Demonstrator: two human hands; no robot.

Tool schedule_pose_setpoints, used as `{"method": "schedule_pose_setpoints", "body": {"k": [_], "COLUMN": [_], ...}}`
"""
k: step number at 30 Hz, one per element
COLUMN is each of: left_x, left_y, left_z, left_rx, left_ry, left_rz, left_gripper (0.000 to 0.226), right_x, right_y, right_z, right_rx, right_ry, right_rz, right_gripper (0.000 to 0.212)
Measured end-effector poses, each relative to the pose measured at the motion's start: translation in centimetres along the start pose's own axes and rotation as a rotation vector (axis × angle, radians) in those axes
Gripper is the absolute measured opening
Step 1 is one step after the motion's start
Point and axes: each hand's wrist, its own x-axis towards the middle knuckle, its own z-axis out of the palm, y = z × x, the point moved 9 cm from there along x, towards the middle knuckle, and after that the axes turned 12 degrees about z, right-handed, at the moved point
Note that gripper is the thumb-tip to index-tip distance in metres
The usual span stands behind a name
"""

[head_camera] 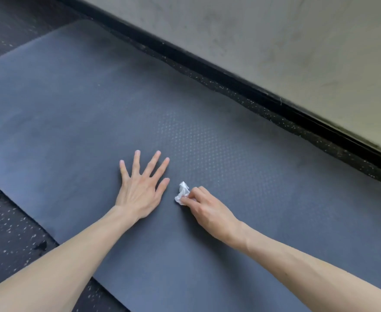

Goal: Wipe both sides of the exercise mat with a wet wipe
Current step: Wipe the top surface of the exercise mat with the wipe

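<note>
Right now I have my left hand (140, 194) spread flat, pressing the exercise mat (72, 113) near its near edge, while my right hand (209, 210) pinches the crumpled wet wipe (181, 192) against the mat just beside it.

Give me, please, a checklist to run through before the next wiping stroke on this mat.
1. The wipe is pinched in the right hand: ok.
2. The left hand lies flat on the mat: ok.
3. The mat is unrolled on the floor: ok.
4. The wipe touches the mat: cannot tell.
5. The wipe is wet enough: cannot tell.
6. The other side is wiped: cannot tell.
</note>
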Motion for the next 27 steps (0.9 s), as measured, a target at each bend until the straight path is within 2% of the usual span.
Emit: {"method": "schedule_pose_setpoints", "body": {"k": [3,6,8,10,12,14,17,19,21,23,27], "left_x": [1.8,1.8,1.7,1.7,2.2,3.8,7.7,10.5,12.8,14.1,14.5], "left_y": [2.0,2.2,2.3,2.3,2.2,2.3,2.5,3.0,3.1,3.0,2.3], "left_z": [0.8,1.6,1.6,1.2,0.1,-1.4,-3.0,-3.6,-3.4,-3.1,-1.7], "left_rx": [-0.020,-0.020,-0.014,-0.005,-0.003,-0.002,0.002,-0.005,0.009,-0.007,-0.023], "left_ry": [-0.031,-0.045,-0.060,-0.066,-0.051,-0.004,0.027,0.046,0.022,-0.011,-0.018], "left_rz": [0.061,0.044,0.041,0.040,0.016,0.018,0.038,0.068,0.080,0.069,0.032], "left_gripper": [0.067,0.066,0.065,0.065,0.065,0.063,0.061,0.058,0.061,0.062,0.063], "right_x": [1.7,3.0,3.2,3.4,3.6,3.5,3.2,4.3,6.1,7.4,7.4], "right_y": [4.0,10.3,12.8,13.4,10.6,7.6,2.0,4.2,8.5,13.4,22.6], "right_z": [-2.6,-6.5,-8.2,-8.3,-7.9,-5.8,-2.4,-2.7,-4.7,-7.3,-13.3], "right_rx": [-0.050,-0.082,-0.086,-0.085,-0.076,0.040,0.004,-0.049,-0.028,-0.110,-0.163], "right_ry": [0.070,0.172,0.245,0.294,0.288,0.232,0.083,0.084,0.154,0.193,0.323], "right_rz": [0.076,0.296,0.421,0.462,0.371,0.257,-0.051,-0.028,0.094,0.226,0.564], "right_gripper": [0.013,0.020,0.015,0.007,0.008,0.010,0.024,0.024,0.022,0.012,0.005]}}
